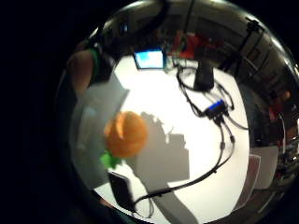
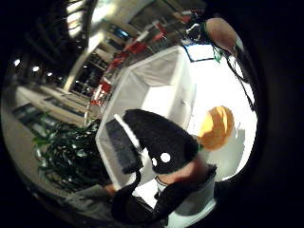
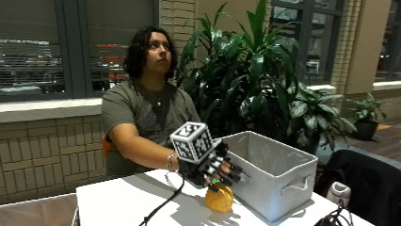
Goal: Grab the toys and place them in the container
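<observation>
— Where is the hand [image 3: 210, 169], and what does it have?
— Raised above the table [image 3: 119, 200], just left of the container [image 3: 276, 176]. Its gloved fingers [image 3: 228, 175] are curled together, pinching the green top of an orange toy [image 3: 219, 198].
— Is the toy off the table?
— It hangs below the fingertips, close to the tabletop; I cannot tell whether it touches. In the palm views it shows as a round orange toy beside the container's wall, with a green leaf at one end.
— And the container?
— A grey fabric bin with a handle slot, standing on the right part of the table; what shows of its inside is bare.
— Anything else?
— Large green plants [image 3: 263, 84] behind it.
</observation>
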